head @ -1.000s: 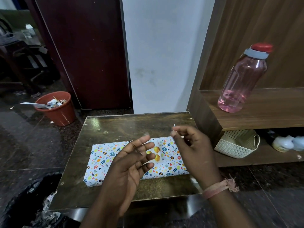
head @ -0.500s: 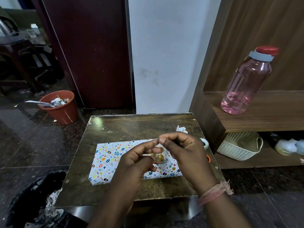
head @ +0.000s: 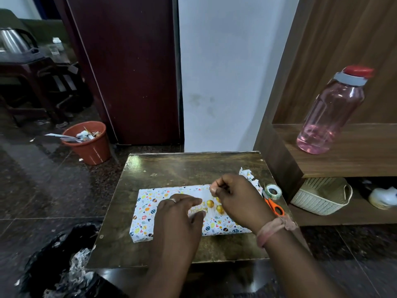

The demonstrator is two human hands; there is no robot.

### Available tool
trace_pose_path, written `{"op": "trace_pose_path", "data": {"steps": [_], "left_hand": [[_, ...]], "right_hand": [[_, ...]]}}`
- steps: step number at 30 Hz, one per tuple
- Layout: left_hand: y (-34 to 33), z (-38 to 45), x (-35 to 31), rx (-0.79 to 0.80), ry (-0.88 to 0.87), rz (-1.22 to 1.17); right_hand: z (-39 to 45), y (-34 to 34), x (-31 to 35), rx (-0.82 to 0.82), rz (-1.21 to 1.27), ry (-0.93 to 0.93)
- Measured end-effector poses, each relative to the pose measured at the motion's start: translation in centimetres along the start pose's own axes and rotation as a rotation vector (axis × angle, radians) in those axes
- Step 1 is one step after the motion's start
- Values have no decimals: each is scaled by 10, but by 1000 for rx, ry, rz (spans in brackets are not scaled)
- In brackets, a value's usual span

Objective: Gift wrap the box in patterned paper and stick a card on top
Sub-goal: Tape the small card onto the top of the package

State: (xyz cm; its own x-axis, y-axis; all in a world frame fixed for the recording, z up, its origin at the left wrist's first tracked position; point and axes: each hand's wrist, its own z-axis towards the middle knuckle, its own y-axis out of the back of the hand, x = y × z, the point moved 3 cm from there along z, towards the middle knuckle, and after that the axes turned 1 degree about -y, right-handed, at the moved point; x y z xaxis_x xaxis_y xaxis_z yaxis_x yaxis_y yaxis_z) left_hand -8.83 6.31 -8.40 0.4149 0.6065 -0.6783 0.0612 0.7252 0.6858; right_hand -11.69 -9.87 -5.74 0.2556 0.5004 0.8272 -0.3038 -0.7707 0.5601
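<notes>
While the wrapped box [head: 171, 211] lies flat in the lower middle of the frame on the small dark desk [head: 193, 166], the card [head: 206, 206] sits on its top face, so we're clearly at the sticking stage, with the paper already on all round. Left hand [head: 178, 214] comes in from the bottom centre with its fingers laid out nearly straight across the card, pressing it down, and by my reading that's to keep it from sliding while the other hand works. Right hand [head: 236, 198] is just right of it, fingers curled and the tips pinched together at the card's upper edge; it looks to be nipping something tiny, perhaps a bit of tape or backing, but it's too small to tell what. Gold balloons show on the card between the two hands, and there's gold script beside them that seems to end in "day", likely a birthday greeting, though the fingers cover most of it. Tools are parked handy at the right edge of the desk: the tape roll [head: 272, 191], the orange scissors [head: 275, 208] and a paper scrap [head: 250, 178] behind the right hand. Over at the right of the frame a pink bottle [head: 330, 112] stands on the shelf [head: 354, 155], no label readable.
</notes>
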Motion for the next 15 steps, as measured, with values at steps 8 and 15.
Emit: {"op": "trace_pose_path", "data": {"steps": [8, 15], "left_hand": [[-5, 1, 4, -1, -49, 61], [-5, 1, 3, -28, -67, 61]], "right_hand": [[25, -16, 22, 159, -490, 89], [22, -23, 27, 87, -665, 184]]}}
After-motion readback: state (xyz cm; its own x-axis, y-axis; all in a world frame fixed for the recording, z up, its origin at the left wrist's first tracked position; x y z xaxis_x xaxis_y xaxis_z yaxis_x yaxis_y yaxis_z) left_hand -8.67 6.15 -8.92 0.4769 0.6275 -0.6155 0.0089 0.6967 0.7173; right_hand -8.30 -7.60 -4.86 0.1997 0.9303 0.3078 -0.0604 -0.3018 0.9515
